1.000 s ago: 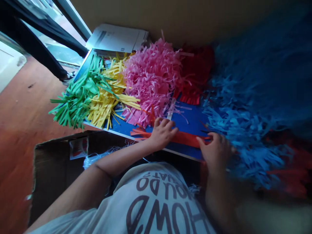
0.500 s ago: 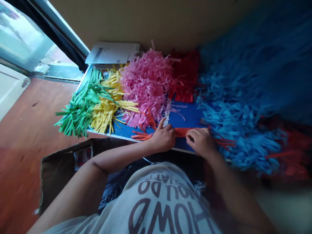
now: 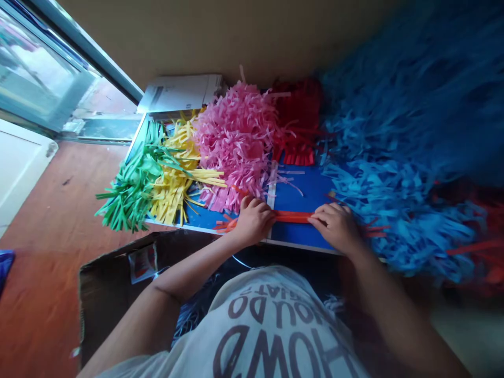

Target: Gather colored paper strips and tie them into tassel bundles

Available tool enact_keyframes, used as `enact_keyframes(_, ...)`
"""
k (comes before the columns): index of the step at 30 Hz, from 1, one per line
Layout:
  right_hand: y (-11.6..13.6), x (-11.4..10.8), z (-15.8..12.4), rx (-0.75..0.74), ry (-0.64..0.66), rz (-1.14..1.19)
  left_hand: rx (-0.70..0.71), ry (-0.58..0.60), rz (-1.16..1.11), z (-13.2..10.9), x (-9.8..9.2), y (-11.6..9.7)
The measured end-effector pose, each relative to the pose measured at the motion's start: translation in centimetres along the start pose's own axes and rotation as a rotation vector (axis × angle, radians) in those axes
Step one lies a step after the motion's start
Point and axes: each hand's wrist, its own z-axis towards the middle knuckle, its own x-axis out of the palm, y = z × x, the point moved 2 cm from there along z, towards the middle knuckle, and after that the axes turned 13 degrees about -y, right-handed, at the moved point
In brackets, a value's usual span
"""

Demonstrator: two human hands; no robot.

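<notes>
My left hand and my right hand both pinch a long orange-red paper strip, which runs straight between them across a blue board. The strip's fringed end sticks out past my left hand. Fringed paper in bunches covers the board's far side: green, yellow, pink and dark red. A large mass of blue fringed paper lies against my right hand.
A white-edged stack of papers lies beyond the board, against a beige wall. An open cardboard box sits below my left forearm on a reddish-brown floor. A glass door stands at the upper left.
My hands have drawn slightly farther apart than half a second ago, and the strip now lies straight between them. The view has also shifted a little.
</notes>
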Motion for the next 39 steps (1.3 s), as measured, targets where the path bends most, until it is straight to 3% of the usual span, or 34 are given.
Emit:
enact_keyframes(9, 1.1, 0.9, 1.1, 0.094, -0.012, -0.176, -0.057, 0.024, 0.122, 1.9, 0.8, -0.5)
enact_keyframes(14, 1.0, 0.0, 1.2, 0.136, -0.018, -0.267, -0.064, 0.011, 0.191, 1.9, 0.7, -0.4)
enact_keyframes(17, 2.2, -1.1, 1.1, 0.109, -0.136, -0.365, 0.093, -0.038, 0.154, 1.6, 0.7, -0.1)
enact_keyframes(20, 3.7, -0.9, 0.8, -0.120, -0.104, -0.258, 0.351, -0.011, 0.094, 1.4, 0.7, 0.1)
enact_keyframes(23, 3.8, -0.2, 0.6, -0.285, -0.104, -0.144, 0.439, -0.017, 0.119, 1.4, 0.6, -0.1)
enact_keyframes(27, 2.6, 0.2, 1.2, -0.345, -0.074, -0.124, 0.402, -0.072, 0.161, 1.7, 0.7, -1.0)
enact_keyframes(31, 2.5, 0.0, 2.2, -0.235, -0.044, -0.132, 0.348, -0.133, 0.200, 1.9, 1.2, -1.6)
enact_keyframes(36, 4.2, 0.7, 2.2, -0.220, -0.024, -0.222, 0.339, -0.197, 0.239, 1.4, 1.2, -1.2)
enact_keyframes(39, 3.9, 0.7, 1.5, -0.256, -0.035, -0.208, 0.337, -0.232, 0.238, 0.6, 0.8, -0.5)
